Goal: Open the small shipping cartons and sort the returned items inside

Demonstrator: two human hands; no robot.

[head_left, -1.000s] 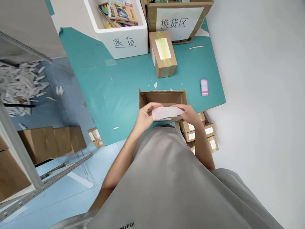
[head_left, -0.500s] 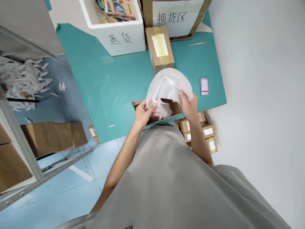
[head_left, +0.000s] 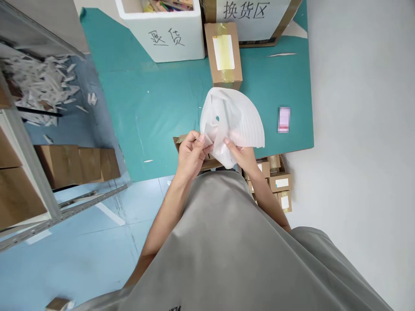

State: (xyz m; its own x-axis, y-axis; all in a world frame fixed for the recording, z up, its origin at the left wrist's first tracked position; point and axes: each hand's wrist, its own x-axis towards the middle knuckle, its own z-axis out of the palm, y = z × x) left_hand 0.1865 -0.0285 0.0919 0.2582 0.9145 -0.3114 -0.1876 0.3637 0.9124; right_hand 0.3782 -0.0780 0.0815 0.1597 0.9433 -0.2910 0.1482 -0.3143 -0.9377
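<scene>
A thin, white foam wrapping sheet [head_left: 243, 116], curved and ribbed at its right edge, is held up in front of my body. My left hand [head_left: 190, 155] pinches its lower left edge between thumb and fingers. Lower down on the right, my right hand [head_left: 245, 159] grips the sheet with the thumb on top. A small hole shows in the upper part of the sheet. Beneath the hands lies an open cardboard box [head_left: 211, 164] at the table's near edge, mostly covered by the sheet and my left hand.
Beyond the sheet, a taped carton [head_left: 210, 52] stands on the green table [head_left: 155, 103]. Behind are a white foam bin [head_left: 178, 41] and a large labelled box [head_left: 256, 30]. A blurred pink rectangular object [head_left: 284, 120] lies to the right. Small cartons [head_left: 280, 182] are stacked below the table's right edge.
The sheet has turned and folded into a fan shape, and its wide opening is gone. My right hand has moved down and left along it. The view has shifted slightly.
</scene>
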